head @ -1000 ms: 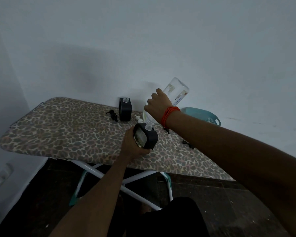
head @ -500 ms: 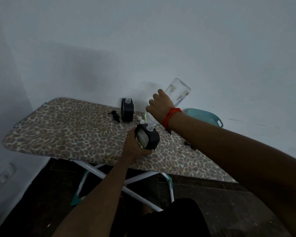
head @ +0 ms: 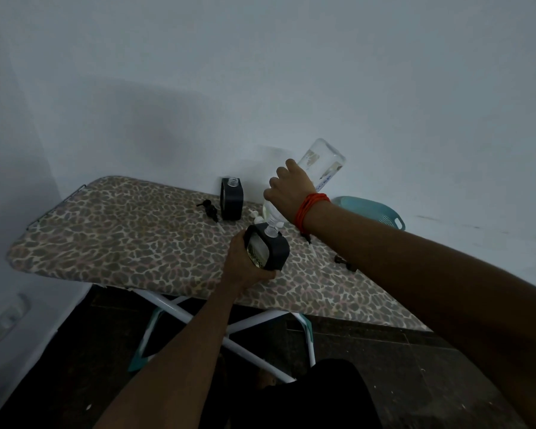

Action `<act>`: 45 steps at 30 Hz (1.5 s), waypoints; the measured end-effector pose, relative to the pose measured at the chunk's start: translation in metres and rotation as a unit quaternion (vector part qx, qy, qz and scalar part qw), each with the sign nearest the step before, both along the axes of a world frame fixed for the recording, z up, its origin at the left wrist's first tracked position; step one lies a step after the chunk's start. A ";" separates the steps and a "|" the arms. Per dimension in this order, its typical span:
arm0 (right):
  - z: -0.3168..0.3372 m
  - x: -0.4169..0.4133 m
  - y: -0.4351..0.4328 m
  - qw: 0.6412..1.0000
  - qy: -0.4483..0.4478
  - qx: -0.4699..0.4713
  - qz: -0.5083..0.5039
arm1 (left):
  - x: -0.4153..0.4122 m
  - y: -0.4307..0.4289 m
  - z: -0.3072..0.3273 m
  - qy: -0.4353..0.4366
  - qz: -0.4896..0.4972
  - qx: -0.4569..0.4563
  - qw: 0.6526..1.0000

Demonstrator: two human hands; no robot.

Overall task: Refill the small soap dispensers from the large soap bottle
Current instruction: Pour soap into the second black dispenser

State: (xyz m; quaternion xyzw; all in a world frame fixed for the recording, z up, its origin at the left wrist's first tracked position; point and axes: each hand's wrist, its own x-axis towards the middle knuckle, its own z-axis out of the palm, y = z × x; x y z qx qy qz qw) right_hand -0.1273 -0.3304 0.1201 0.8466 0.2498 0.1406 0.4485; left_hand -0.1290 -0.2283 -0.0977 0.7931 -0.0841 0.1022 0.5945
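Observation:
My right hand point(head: 288, 188) grips the large clear soap bottle point(head: 321, 164), which is tipped neck-down. Its mouth meets the open neck of a small black dispenser point(head: 268, 247). My left hand point(head: 239, 261) holds that dispenser from below and the left, tilted, just above the leopard-print ironing board point(head: 121, 243). A second small black dispenser point(head: 232, 198) stands upright farther back with its neck open. A black pump head point(head: 209, 209) lies beside it on the board.
More small black parts point(head: 344, 261) lie on the board under my right forearm. A teal colander point(head: 372, 213) sits at the board's far right by the wall. The board's white legs point(head: 198, 320) stand on dark floor. A wall socket point(head: 0, 323) is low left.
Both hands hold their grip and the pouring pose. The bottle and dispenser stay joined at the neck; only the camera shifted slightly.

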 end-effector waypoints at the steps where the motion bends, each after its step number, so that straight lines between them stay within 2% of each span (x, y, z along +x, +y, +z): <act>1: 0.000 0.000 0.000 1.000 0.001 0.000 -0.001 | 0.000 0.000 0.000 -0.001 0.001 0.001 1.000; 34: -0.010 -0.002 0.001 1.000 0.010 0.002 -0.011 | 0.001 0.001 -0.003 -0.009 0.003 0.010 1.000; 45: -0.012 0.001 -0.010 0.998 0.017 0.054 -0.017 | 0.002 0.001 -0.004 -0.005 0.007 0.018 1.000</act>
